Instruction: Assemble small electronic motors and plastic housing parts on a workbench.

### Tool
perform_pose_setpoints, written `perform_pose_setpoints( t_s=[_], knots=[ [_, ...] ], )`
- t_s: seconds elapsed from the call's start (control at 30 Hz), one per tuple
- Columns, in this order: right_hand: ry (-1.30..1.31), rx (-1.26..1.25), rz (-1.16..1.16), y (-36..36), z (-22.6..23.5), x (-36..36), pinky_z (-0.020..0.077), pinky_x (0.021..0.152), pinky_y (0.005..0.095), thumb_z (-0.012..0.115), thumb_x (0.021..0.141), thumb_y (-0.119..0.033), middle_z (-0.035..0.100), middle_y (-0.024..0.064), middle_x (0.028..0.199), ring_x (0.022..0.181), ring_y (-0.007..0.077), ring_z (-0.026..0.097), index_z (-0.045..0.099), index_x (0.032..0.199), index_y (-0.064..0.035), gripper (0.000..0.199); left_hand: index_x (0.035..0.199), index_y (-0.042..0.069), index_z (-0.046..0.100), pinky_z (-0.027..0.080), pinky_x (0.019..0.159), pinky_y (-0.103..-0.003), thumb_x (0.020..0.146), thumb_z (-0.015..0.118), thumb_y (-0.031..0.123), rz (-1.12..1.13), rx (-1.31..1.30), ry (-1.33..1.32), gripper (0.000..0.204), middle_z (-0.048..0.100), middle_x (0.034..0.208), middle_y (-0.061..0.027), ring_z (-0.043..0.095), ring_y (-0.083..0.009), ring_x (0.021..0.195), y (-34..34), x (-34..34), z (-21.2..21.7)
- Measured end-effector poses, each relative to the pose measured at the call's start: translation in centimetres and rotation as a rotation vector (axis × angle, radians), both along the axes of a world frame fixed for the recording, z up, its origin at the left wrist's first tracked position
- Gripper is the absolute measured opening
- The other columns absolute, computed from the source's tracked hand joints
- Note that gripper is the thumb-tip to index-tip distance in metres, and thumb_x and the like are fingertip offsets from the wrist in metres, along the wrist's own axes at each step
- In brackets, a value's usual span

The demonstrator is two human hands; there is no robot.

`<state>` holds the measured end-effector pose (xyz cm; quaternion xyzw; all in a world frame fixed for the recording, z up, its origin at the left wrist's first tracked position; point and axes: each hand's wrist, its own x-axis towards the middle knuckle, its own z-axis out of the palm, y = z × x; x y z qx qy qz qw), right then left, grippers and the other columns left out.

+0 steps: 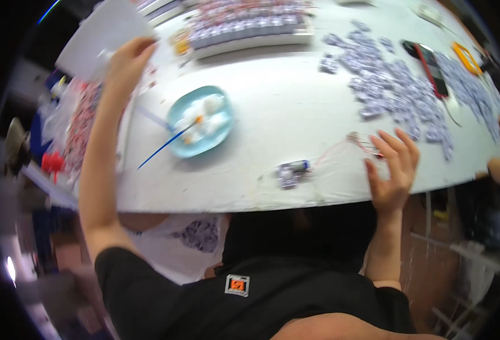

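My left hand (126, 67) is stretched to the far left, its fingers bent together beside a white sheet-like panel (102, 34). Anything in that pinch is too blurred to make out. My right hand (394, 170) hovers over the table's near right, fingers apart. By its fingertips are thin red wires (329, 151) and a small round end piece (353, 137). They run from a small cylinder with a blue end (300, 166), which lies against a shiny purplish-grey piece (287, 177). A light-blue dish (177, 148) holds white cotton-like lumps, with a thin blue brush (168, 146) across its rim.
Many small purplish-grey pieces (375, 76) spread over the right of the white table (250, 124). A white tray (255, 45) of upright parts stands at the back. A red-edged phone (431, 71) and a yellow tool (466, 58) lie far right. Small reddish parts (85, 122) fill the left side.
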<state>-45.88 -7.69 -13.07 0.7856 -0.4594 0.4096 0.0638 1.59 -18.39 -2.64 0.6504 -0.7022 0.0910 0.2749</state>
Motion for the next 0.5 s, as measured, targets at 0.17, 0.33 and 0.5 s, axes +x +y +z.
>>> perform_pose_setpoints(
  t_s=[0.17, 0.33, 0.5],
  knots=[
    [-0.033, 0.004, -0.033, -0.1, -0.7, -0.2, 0.0441, 0.094, 0.0422, 0.077, 0.075, -0.023, 0.065, 0.0083, 0.108, 0.115, 0.0326, 0.051, 0.070, 0.100, -0.0057, 0.032, 0.098, -0.004, 0.065, 0.050, 0.076, -0.027, 0.090, 0.061, 0.013, -0.206, 0.470, 0.421, 0.019, 0.066, 0.089, -0.0093, 0.062, -0.0138, 0.081, 15.6, -5.4, 1.1],
    [-0.026, 0.037, -0.014, 0.0, -0.4, -0.3, 0.0426, 0.095, 0.0416, 0.075, 0.076, -0.022, 0.065, 0.0085, 0.110, 0.118, 0.0317, 0.050, 0.070, 0.101, -0.0069, 0.029, 0.100, -0.007, 0.068, 0.053, 0.078, -0.028, 0.081, 0.070, 0.005, -0.436, 1.215, 0.860, 0.023, 0.071, 0.090, -0.0145, 0.069, -0.0193, 0.084, 24.3, -5.6, -2.6],
    [0.007, 0.010, -0.008, 0.1, -0.5, -1.0, 0.0419, 0.097, 0.0420, 0.075, 0.076, -0.019, 0.065, 0.0084, 0.110, 0.119, 0.0323, 0.050, 0.070, 0.101, -0.0072, 0.029, 0.098, -0.006, 0.068, 0.056, 0.064, -0.029, 0.082, 0.068, 0.006, 0.217, 1.556, 0.858, 0.020, 0.071, 0.088, -0.0125, 0.070, -0.0227, 0.073, 28.8, -2.6, -18.5]
  ],
)
